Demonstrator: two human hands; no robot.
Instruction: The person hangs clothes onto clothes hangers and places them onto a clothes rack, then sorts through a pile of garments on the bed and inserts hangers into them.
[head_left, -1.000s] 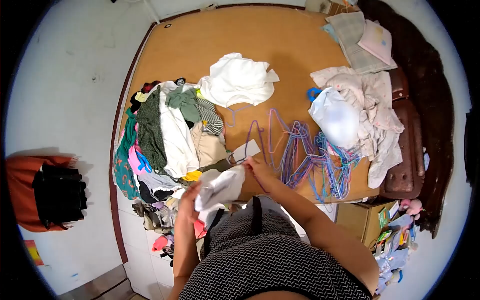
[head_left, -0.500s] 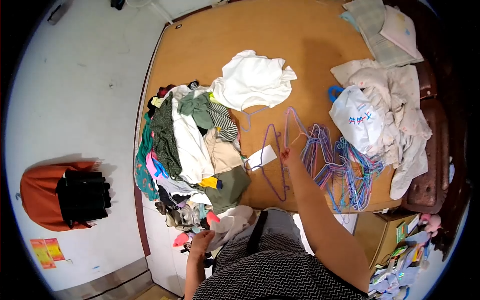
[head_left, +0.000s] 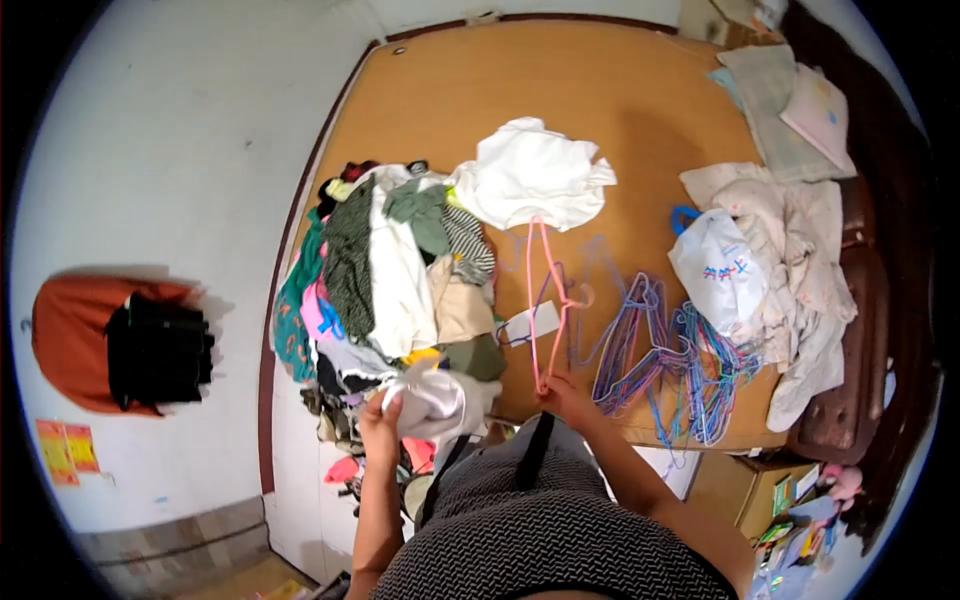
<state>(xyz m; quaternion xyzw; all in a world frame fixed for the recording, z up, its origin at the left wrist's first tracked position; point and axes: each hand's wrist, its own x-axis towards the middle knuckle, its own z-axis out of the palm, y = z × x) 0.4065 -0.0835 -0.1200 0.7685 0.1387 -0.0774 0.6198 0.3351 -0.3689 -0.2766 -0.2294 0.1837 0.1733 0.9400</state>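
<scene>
My left hand (head_left: 380,425) grips the edge of a white garment (head_left: 440,405), which hangs in front of me near the bed's front edge. Closed around one end of a pink clothes hanger (head_left: 532,310) is my right hand (head_left: 567,400); the hanger points away from me, its hook to the right. Beneath it, a white sheet of paper (head_left: 530,325) and a purple hanger lie on the bed. Farther back is a spread white shirt (head_left: 540,170). Several tangled hangers (head_left: 640,345) are heaped to the right of my right hand.
A large mixed pile of clothes (head_left: 400,265) covers the bed's left side. On the right are a white plastic bag (head_left: 715,265), a crumpled pale blanket (head_left: 810,260) and folded cloth (head_left: 765,100). Orange and black clothes (head_left: 85,345) hang on the left wall.
My right hand has drawn back toward me with a pink hanger taken from the bed. My left hand has risen, lifting the white garment. The view has shifted slightly.
</scene>
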